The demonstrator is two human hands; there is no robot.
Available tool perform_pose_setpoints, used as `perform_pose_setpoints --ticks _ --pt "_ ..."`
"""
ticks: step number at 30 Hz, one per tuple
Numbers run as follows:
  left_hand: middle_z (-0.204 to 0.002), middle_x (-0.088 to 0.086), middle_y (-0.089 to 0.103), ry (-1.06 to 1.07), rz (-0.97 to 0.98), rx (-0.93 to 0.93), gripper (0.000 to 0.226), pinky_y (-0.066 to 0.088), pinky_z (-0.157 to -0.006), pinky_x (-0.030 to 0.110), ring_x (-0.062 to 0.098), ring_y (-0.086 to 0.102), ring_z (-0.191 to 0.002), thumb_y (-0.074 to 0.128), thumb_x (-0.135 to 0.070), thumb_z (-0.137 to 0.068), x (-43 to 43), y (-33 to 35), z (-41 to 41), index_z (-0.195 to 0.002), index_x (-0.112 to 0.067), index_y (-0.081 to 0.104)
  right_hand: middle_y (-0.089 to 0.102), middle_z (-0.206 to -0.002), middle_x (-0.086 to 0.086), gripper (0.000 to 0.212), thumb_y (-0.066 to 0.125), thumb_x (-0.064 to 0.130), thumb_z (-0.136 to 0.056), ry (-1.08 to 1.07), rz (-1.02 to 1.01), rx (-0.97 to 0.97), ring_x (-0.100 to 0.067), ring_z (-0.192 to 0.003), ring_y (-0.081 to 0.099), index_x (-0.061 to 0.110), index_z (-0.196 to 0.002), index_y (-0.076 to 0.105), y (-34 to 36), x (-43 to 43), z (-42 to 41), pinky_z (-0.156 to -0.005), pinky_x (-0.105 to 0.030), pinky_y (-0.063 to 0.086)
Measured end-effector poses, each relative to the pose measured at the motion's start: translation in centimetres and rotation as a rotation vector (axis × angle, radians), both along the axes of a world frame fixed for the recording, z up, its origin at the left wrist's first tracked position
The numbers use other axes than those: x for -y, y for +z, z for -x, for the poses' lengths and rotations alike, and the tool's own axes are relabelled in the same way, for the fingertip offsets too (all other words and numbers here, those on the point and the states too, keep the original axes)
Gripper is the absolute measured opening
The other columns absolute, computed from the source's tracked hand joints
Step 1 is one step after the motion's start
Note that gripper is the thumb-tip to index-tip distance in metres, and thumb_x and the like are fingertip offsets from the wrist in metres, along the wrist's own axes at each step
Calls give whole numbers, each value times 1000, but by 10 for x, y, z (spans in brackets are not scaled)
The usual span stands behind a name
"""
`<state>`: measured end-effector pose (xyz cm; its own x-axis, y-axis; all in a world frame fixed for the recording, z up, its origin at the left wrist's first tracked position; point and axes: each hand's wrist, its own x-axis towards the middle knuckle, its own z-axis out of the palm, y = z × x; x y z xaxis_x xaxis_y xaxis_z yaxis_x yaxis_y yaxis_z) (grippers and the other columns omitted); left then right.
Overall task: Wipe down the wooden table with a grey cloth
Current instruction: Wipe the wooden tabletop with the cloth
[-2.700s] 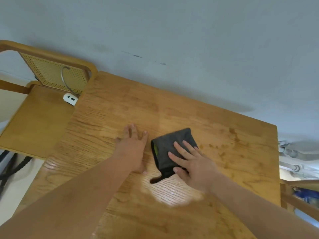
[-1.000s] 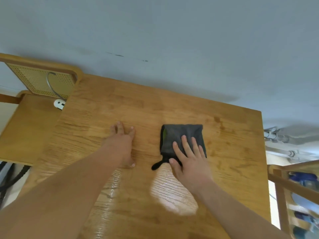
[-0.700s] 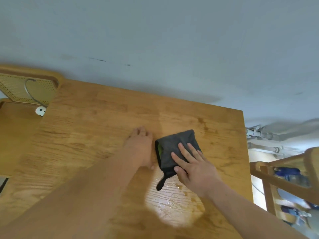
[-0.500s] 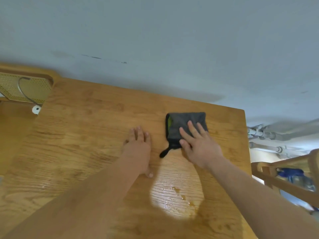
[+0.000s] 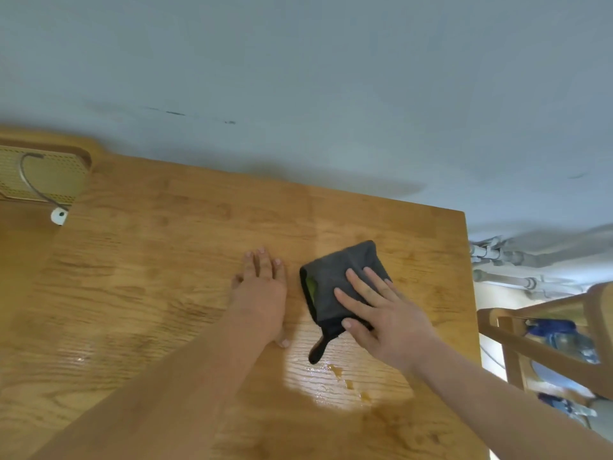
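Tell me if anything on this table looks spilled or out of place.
Yes. A few amber drops sit on the table in the glossy patch, just nearer the person than the grey cloth that the right hand presses flat. They look like unwiped liquid. Nothing else stands out.

Home dining corner: wooden table (image 5: 166, 260), cane-back chair (image 5: 49, 175), plain wall (image 5: 298, 61).
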<state>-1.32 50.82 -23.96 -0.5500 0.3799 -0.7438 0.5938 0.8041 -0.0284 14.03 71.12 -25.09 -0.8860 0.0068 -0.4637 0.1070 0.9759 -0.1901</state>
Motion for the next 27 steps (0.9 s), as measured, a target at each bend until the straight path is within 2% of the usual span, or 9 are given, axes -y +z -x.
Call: perform_pose_setpoints --ticks 3,7,9,14,17,19,23,25,27 --pt "-163 26 -32 -1 9 -3 152 16 -126 58 48 -19 -153 90 -55 -69 -3 2 2 -158 -4 -22 -15 -168 15 58 12 68 -103 -166 -30 29 -15 -156 -21 52 -159 7 6 -27 45 -130 -43 2" --pt "-162 28 -32 -11 47 3 152 17 -125 59 50 -18 -153 90 -55 -70 -7 2 1 -157 -2 -23 -11 -173 5 65 8 66 -103 -522 -19 25 -24 -158 -16 42 -164 9 0 -19 93 -129 -47 0" --pt "-162 28 -32 -5 49 7 152 17 -125 60 50 -18 -153 90 -54 -70 -6 1 0 -157 -2 -23 -12 -173 1 69 7 68 -102 -554 -52 17 -27 -158 -16 39 -165 6 -3 4 91 -129 -47 -2" --pt "-163 26 -31 9 32 4 152 16 -126 59 49 -19 -153 91 -53 -69 -4 3 -1 -158 -3 -22 -20 -170 4 67 4 70 -102 -232 -56 3 -26 -155 -27 41 -162 -2 -3 47 19 -129 -47 -3" --pt "-163 26 -32 12 25 7 153 16 -126 59 49 -19 -153 91 -53 -68 -3 3 -1 -158 -4 -22 -9 -171 6 61 6 69 -104 -9 -19 -1 -21 -157 -20 45 -161 6 0 18 -10 -130 -49 9" --pt "-163 26 -32 3 16 -3 152 17 -126 59 49 -19 -153 91 -53 -69 -3 3 1 -158 -4 -22 -11 -170 10 57 1 69 -104 36 -30 13 -18 -156 -21 51 -158 3 4 -17 -2 -130 -47 6" --pt "-162 26 -32 -11 33 -2 151 18 -126 58 50 -19 -153 89 -55 -70 -5 3 2 -158 -4 -22 -12 -171 9 62 1 66 -101 -398 -70 -6 -18 -157 -18 47 -161 6 5 -56 35 -130 -44 1" --pt "-162 26 -32 -12 40 -7 152 17 -126 59 50 -18 -153 90 -56 -69 -6 3 2 -158 -3 -22 -8 -173 4 66 3 64 -102 -640 -53 -34 -22 -159 -14 40 -164 9 -1 -43 40 -130 -47 1" --pt "-164 26 -30 -7 32 -11 154 18 -126 58 50 -17 -153 91 -57 -67 -4 2 0 -159 -4 -20 -9 -173 1 69 5 66 -102 -727 -83 -55 -27 -159 -14 36 -165 6 -6 -11 35 -129 -47 -2"
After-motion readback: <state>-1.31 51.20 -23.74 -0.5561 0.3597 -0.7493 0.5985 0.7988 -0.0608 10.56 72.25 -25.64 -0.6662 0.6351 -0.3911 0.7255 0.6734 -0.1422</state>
